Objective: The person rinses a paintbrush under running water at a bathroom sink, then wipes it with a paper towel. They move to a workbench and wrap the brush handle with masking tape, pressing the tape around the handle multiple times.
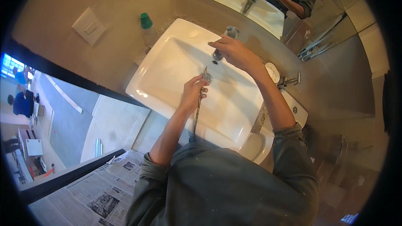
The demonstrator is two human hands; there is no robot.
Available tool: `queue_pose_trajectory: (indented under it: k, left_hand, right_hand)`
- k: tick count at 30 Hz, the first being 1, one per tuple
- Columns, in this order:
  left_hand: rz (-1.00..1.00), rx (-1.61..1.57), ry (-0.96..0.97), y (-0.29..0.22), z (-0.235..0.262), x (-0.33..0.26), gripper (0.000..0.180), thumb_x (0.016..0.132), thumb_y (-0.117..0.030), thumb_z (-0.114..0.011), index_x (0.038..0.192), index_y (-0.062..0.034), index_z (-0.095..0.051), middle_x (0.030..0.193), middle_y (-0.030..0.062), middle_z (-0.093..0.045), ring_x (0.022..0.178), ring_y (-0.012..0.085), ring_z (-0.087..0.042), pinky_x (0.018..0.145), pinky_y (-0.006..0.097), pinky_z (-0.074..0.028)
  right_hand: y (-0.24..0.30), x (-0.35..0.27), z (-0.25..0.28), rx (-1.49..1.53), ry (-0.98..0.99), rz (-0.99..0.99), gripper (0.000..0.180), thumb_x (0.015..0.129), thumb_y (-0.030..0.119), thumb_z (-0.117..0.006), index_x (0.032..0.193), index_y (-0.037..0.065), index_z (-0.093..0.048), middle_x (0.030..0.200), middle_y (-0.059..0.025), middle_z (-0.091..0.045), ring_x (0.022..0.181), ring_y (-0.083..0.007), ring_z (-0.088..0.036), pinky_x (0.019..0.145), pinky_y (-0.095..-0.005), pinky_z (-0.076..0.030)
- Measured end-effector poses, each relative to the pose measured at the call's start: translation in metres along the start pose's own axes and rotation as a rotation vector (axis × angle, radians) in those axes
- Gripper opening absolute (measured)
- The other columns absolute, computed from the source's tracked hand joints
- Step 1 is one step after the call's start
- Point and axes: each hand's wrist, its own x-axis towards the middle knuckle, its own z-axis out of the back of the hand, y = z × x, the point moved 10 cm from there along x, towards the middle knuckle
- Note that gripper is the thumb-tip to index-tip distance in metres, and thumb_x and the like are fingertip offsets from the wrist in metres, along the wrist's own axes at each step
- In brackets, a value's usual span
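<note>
A white washbasin (167, 65) lies in front of me, with a chrome faucet (216, 56) at its back edge. My right hand (234, 51) rests over the faucet, its fingers stretched across the top; how firmly they grip is hidden. Over the basin, close to the round drain (208, 78), my left hand (193, 94) is closed around a long, thin, twisted-looking rod (197, 117). The rod's pointed tip sticks out beyond the fingers toward the faucet, and its other end runs back to the basin's front edge by my clothing.
A mirror (268, 6) above the basin reflects my arms. Left of the basin stands a green-capped bottle (145, 21), below a wall switch (89, 27). Right are a white toilet (268, 138) and a small wall valve (291, 79). Newspaper (100, 196) covers a surface lower left; people appear beyond the doorway.
</note>
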Motion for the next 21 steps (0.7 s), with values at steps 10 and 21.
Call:
queue_pose_trajectory:
  k: [10, 21]
  left_hand:
    - [0.069, -0.185, 0.010, 0.023, -0.021, 0.060, 0.034, 0.097, -0.011, -0.063, 0.127, 0.0033, -0.056, 0.097, 0.0084, -0.063, 0.066, 0.0078, -0.046, 0.049, 0.019, -0.033]
    - [-0.015, 0.003, -0.011, 0.024, -0.015, 0.073, 0.033, 0.093, -0.015, -0.073, 0.117, 0.0055, -0.065, 0.094, 0.0085, -0.069, 0.065, 0.0072, -0.052, 0.048, 0.019, -0.034]
  right_hand:
    - [-0.016, 0.003, 0.021, 0.060, -0.042, -0.156, 0.041, 0.090, -0.002, -0.063, 0.130, 0.007, -0.064, 0.106, -0.0135, -0.069, 0.089, -0.0308, -0.068, 0.084, -0.0392, -0.056]
    - [-0.069, -0.128, -0.107, 0.804, -0.551, -0.820, 0.016, 0.092, 0.010, -0.071, 0.101, -0.004, -0.071, 0.086, -0.0112, -0.073, 0.074, -0.0129, -0.068, 0.069, -0.0278, -0.054]
